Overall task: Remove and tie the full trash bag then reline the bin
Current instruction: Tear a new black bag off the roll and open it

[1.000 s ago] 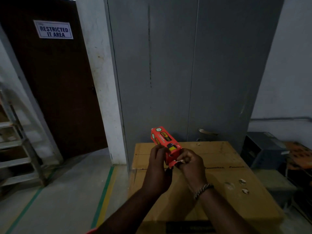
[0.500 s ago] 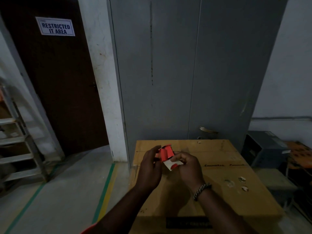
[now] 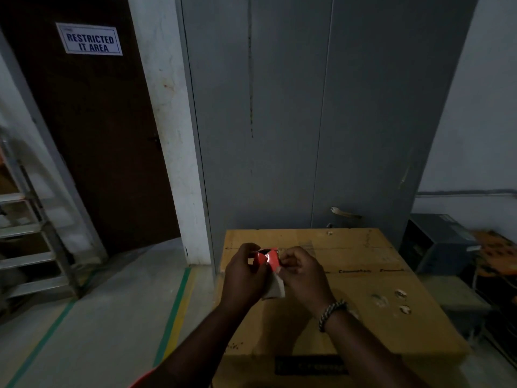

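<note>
A small red carton (image 3: 267, 259) with its end flap torn open sits between both my hands, above a big cardboard box (image 3: 363, 289). My left hand (image 3: 244, 275) grips the carton's left side. My right hand (image 3: 300, 273) pinches its right side, and the pale inner side of a flap (image 3: 275, 288) hangs down below. What is inside the carton is hidden. No trash bin or trash bag is in view.
A grey metal cabinet (image 3: 307, 121) stands straight ahead behind the box. A brown door (image 3: 92, 135) with a "Restricted IT Area" sign is at left, a metal stepladder (image 3: 30, 239) at far left. Dark equipment (image 3: 439, 242) sits at right. Green-yellow floor tape (image 3: 176, 309) runs past the box.
The carton, held up lengthwise a second ago, has been tipped end-on toward me and lowered. Its end flap has been pulled open and now hangs down.
</note>
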`<state>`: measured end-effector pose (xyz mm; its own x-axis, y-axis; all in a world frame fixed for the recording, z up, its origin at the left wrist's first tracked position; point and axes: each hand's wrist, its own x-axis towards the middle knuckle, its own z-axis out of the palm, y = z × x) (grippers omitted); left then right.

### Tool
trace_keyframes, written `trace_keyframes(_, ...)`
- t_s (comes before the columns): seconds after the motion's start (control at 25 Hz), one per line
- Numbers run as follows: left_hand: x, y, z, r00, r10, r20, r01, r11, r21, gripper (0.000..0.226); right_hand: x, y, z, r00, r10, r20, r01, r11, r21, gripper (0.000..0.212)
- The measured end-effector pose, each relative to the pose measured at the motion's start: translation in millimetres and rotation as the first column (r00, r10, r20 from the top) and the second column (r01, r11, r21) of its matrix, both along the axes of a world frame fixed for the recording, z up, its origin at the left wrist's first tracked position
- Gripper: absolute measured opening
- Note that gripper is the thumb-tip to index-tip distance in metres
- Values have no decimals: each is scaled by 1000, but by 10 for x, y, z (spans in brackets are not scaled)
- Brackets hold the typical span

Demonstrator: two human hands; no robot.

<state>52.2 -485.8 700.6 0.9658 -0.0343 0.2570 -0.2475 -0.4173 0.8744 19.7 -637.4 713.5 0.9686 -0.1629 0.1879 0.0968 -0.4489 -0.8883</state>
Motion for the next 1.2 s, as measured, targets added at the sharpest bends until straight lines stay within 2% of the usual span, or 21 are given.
trace_keyframes(0.12, 4, -1, -15, 1000, -2, 4, 2, 1000, -10, 33, 17, 18, -13, 998, 41, 44, -36, 992, -124, 38)
trace_keyframes(0.2, 15, 13, -35, 1000, -4, -1, 4, 999, -39, 31, 25, 33, -20, 999, 52, -6, -52, 978, -200, 49)
trace_keyframes(0.32, 49, 59, -64, 1000, -8, 5, 8, 998, -55, 39, 47, 39, 2, 991, 74, -114, -98, 969, -226, 59)
trace_keyframes(0.44, 82, 94, -87, 999, -14, 34, 16, 999, -42, 39, 69, 62, 34, 988, 72, -137, -105, 961, -256, 52)
trace_keyframes(0.56, 130, 98, -128, 996, -17, 87, 18, 1000, -17, 24, 98, 97, 61, 995, 51, -80, -71, 962, -264, 25)
trace_keyframes(0.64, 142, 95, -125, 995, -9, 96, 10, 1000, -15, 15, 138, 85, 81, 999, 18, -34, -25, 971, -239, 18)
trace_keyframes(0.72, 141, 99, -107, 996, 2, 89, 0, 1000, -19, 16, 167, 57, 90, 1000, -23, -16, 19, 977, -213, 16)
trace_keyframes(0.8, 125, 102, -73, 998, -18, 65, 21, 999, -43, 32, 181, 35, 93, 998, -58, -2, 56, 975, -217, 21)
trace_keyframes(0.92, 108, 112, -38, 993, -103, 53, 105, 993, -46, 51, 221, 15, 66, 997, -75, 26, 79, 953, -291, 35)
trace_keyframes(1.0, 110, 115, -45, 987, -150, 60, 152, 988, -34, 58, 254, 8, 44, 997, -63, 42, 74, 939, -335, 36)
trace_keyframes(1.2, 182, 103, -120, 989, -135, 67, 137, 991, -14, 51, 298, 37, 20, 999, -51, 13, 53, 953, -300, 29)
